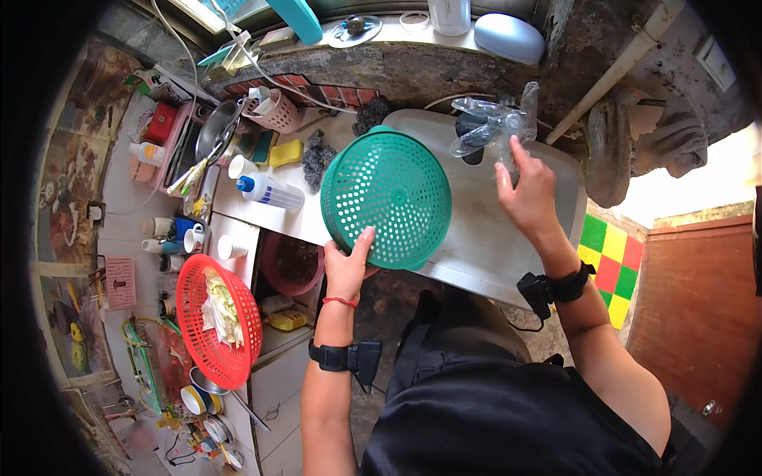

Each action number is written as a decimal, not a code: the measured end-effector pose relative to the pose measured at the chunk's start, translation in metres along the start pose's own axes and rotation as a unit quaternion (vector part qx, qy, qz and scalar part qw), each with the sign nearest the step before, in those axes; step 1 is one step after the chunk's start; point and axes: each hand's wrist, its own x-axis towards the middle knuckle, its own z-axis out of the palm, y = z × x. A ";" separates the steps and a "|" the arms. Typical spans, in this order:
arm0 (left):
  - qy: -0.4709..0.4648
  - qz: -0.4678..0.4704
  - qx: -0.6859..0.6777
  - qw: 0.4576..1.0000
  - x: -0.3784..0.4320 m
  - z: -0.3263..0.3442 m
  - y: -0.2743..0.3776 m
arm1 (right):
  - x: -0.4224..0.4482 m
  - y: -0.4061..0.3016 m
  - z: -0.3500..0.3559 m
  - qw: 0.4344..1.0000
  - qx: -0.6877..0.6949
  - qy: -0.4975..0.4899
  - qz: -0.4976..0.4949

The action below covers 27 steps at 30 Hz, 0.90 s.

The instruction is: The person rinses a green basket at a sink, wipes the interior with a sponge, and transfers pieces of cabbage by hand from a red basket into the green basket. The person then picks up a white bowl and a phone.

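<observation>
A round green plastic colander (393, 196) is gripped at its lower left rim by my left hand (348, 262), thumb over the perforated face. It is tilted in front of the sink (476, 238). My right hand (530, 190) is raised over the sink's right part with thumb and forefinger apart. Its fingertips are close to the clear faucet handle (506, 122), which looks wrapped in plastic; whether they touch it I cannot tell. Left of the colander lie a dark scouring pad (318, 160), a yellow sponge (286, 153) and a white bottle with a blue cap (274, 190).
A red plastic basket (253, 333) holding leafy cabbage (221, 309) stands on the left counter. Near it are a white cup (231, 247), a ladle (208, 381) and several mugs. A metal pan (217, 134) leans further back. A pink basin (292, 265) sits below counter level. A pipe (613, 71) slants at the right.
</observation>
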 end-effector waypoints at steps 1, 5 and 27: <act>-0.023 -0.052 -0.047 0.997 -0.001 0.000 0.002 | 0.000 0.001 -0.002 1.000 0.005 0.009 -0.013; -0.064 -0.084 -0.115 0.988 -0.009 0.001 0.007 | -0.010 -0.009 -0.019 0.982 -0.140 0.104 -0.065; -0.255 -0.169 -0.051 0.951 -0.046 -0.016 -0.030 | -0.117 -0.076 0.020 0.920 -0.004 -0.223 -0.321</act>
